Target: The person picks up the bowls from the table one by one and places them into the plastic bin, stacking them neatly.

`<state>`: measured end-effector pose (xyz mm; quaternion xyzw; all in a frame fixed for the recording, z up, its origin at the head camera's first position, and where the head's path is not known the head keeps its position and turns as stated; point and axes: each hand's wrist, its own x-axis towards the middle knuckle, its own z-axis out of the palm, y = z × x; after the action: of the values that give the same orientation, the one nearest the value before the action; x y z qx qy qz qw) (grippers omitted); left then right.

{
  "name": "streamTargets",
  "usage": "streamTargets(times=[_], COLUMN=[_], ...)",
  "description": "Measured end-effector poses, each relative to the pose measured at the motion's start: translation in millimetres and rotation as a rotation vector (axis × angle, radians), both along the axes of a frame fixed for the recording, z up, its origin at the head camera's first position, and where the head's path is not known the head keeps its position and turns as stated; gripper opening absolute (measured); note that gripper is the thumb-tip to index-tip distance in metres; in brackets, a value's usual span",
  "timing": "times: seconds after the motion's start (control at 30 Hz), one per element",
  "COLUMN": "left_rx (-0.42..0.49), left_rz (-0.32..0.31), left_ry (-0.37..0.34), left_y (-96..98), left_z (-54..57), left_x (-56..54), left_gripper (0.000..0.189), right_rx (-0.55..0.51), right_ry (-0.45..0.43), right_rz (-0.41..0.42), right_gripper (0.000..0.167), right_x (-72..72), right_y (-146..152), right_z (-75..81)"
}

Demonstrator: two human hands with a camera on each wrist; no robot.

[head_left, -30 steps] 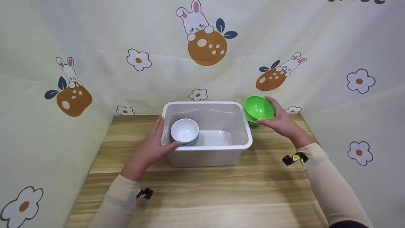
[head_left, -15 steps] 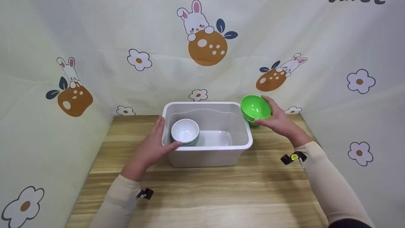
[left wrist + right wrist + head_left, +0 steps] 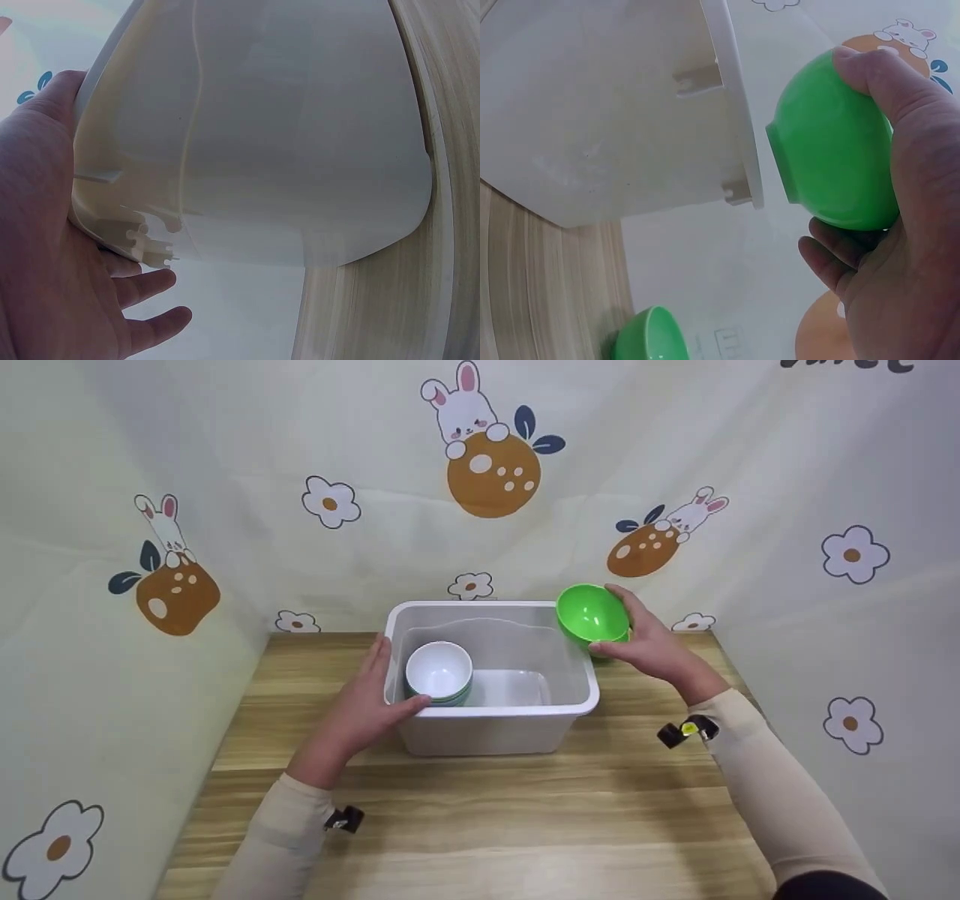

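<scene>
My right hand (image 3: 656, 649) grips a bright green bowl (image 3: 589, 613) by its side, fingers behind and thumb at the near rim. The bowl is tilted, its inside facing me, and overlaps the back right corner of the white plastic bin (image 3: 487, 731) in the head view. My left hand (image 3: 356, 705) rests at the bin's left front corner, thumb over the front rim; in the left wrist view its fingers (image 3: 154, 330) reach loosely past the wall. Inside the bin at left stands a stack of bowls with a white bowl (image 3: 439, 669) on top.
A second green bowl (image 3: 649, 337) stands on the wooden table (image 3: 480, 817) to the right of the bin, largely hidden in the head view by the held one. A cloth printed with rabbits and flowers (image 3: 360, 562) hangs close behind and on both sides.
My right hand has carried the green bowl leftward from beside the bin to over its right rim. The left hand, the bin and the stack have stayed put.
</scene>
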<state>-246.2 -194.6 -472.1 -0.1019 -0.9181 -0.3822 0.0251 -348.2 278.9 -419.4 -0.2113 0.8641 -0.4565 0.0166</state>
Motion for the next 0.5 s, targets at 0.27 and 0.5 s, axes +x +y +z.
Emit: streamTargets(times=[0.27, 0.5], left_rx=[-0.011, -0.016], left_rz=[0.008, 0.007], left_ry=[-0.007, -0.001], left_y=[0.2, 0.1], left_z=[-1.3, -1.8], left_x=[1.4, 0.1], left_gripper=[0.127, 0.127], right_rx=[0.020, 0.027], right_ry=[-0.014, -0.025], right_rz=[0.018, 0.030], right_gripper=[0.112, 0.112], right_x=[-0.6, 1.2], right_y=[-9.1, -16.0], right_z=[2.6, 5.6])
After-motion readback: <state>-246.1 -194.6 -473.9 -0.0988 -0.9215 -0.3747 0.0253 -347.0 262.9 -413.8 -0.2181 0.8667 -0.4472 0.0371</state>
